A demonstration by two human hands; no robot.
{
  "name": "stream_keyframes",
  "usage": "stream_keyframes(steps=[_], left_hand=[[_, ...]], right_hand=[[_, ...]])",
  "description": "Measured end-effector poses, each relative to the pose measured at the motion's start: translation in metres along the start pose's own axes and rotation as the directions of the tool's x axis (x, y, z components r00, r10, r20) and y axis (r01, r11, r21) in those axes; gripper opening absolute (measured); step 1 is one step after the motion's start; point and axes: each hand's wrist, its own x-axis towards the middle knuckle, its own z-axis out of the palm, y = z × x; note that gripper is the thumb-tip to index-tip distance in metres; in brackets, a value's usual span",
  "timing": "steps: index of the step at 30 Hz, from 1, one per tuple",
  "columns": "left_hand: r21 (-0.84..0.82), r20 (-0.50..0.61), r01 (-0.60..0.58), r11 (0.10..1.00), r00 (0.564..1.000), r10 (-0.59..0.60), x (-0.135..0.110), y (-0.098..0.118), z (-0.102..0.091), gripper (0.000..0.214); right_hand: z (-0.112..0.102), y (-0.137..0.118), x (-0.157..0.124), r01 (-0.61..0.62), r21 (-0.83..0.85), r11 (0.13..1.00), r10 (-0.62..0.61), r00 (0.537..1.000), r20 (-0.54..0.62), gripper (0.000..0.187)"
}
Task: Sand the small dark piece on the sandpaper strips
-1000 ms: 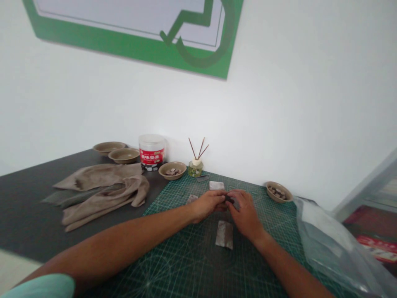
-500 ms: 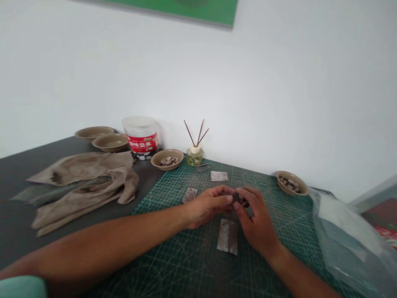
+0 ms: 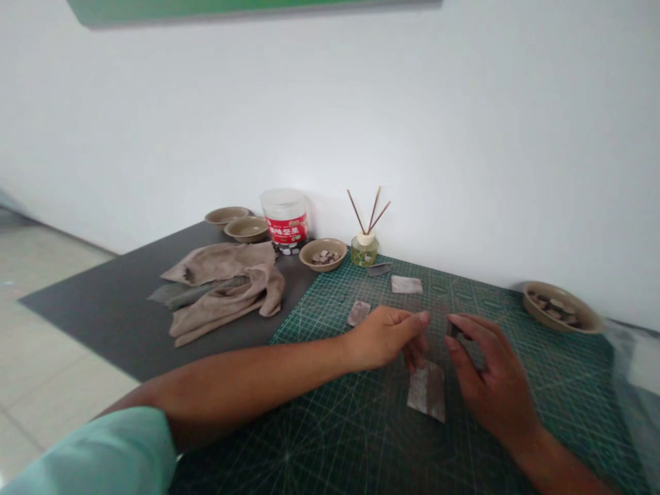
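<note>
My right hand (image 3: 489, 375) pinches a small dark pebble-like piece (image 3: 453, 330) between thumb and fingertips, above the green cutting mat (image 3: 330, 405). A short way to its left is my left hand (image 3: 389, 337), with the thumb stretched out and the fingers loosely bent and apart; I see nothing in it. Just below the hands lies a worn, dusty grey-brown sheet (image 3: 427, 392) that looks like sandpaper, partly under the left fingers. A smaller similar piece (image 3: 359, 313) lies beside the left wrist, and a paler one (image 3: 407, 284) farther back.
At the back stand a bowl of small flat pieces (image 3: 323, 255), a reed diffuser (image 3: 364, 249) and a red-labelled plastic tub (image 3: 287, 220). Another filled bowl (image 3: 562, 307) is at the right, near a clear plastic bag (image 3: 644, 385). Crumpled brown cloths (image 3: 227, 289) and two bowls (image 3: 247, 229) occupy the left.
My hands have come apart: the left has let go of the dark piece, which stays in the right. The view has turned left, so everything appears farther right.
</note>
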Motion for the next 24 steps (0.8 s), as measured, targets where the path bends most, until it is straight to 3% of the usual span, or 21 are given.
stream_keyframes(steps=[2,4,6,7,11,14,15,16,19,21,22,24], left_hand=[[0.193,-0.014,-0.069,0.979,0.997,0.073,-0.021,0.013,-0.003,0.039],[0.470,-0.039,-0.161,0.868,0.978,0.203,-0.048,0.028,-0.011,0.026],[0.779,-0.087,-0.110,0.617,0.956,0.280,-0.080,0.043,-0.026,0.031],[0.882,-0.181,0.013,0.472,0.932,0.313,-0.095,0.048,-0.037,0.034],[0.859,-0.488,0.335,0.386,0.762,0.426,-0.148,0.059,-0.097,0.036],[0.713,-0.685,0.638,0.291,0.543,0.486,-0.175,0.054,-0.137,0.034],[0.694,-0.704,0.656,0.297,0.530,0.472,-0.182,0.051,-0.145,0.036],[0.704,-0.700,0.637,0.314,0.549,0.457,-0.189,0.050,-0.150,0.035],[0.728,-0.683,0.561,0.394,0.547,0.484,-0.201,0.055,-0.148,0.020],[0.692,-0.722,0.510,0.512,0.478,0.500,-0.202,0.070,-0.139,0.018],[0.640,-0.767,0.455,0.620,0.429,0.477,-0.201,0.079,-0.133,0.020],[0.406,-0.892,0.211,0.889,0.304,0.335,-0.194,0.100,-0.123,0.023]], right_hand=[[-0.001,0.003,0.001,-0.007,-0.013,1.000,0.007,1.000,-0.002,0.027],[-0.001,0.005,0.002,-0.029,-0.017,0.999,0.029,1.000,0.001,0.027],[0.001,0.005,0.003,-0.045,-0.015,0.999,0.045,0.999,0.007,0.027],[0.002,0.005,0.003,-0.047,-0.012,0.999,0.047,0.999,0.014,0.027],[0.005,0.002,0.004,-0.043,0.011,0.999,0.043,0.998,0.045,0.026],[0.006,0.002,0.003,-0.043,0.026,0.999,0.042,0.997,0.065,0.027],[0.007,0.003,0.003,-0.042,0.028,0.999,0.040,0.997,0.070,0.027],[0.007,0.003,0.002,-0.042,0.028,0.999,0.040,0.997,0.071,0.026],[0.007,0.004,0.001,-0.045,0.024,0.999,0.044,0.997,0.068,0.026],[0.007,0.005,0.001,-0.051,0.023,0.998,0.049,0.996,0.070,0.026],[0.007,0.005,0.001,-0.055,0.022,0.998,0.053,0.996,0.075,0.027],[0.007,0.006,0.001,-0.058,0.023,0.998,0.056,0.995,0.083,0.027]])
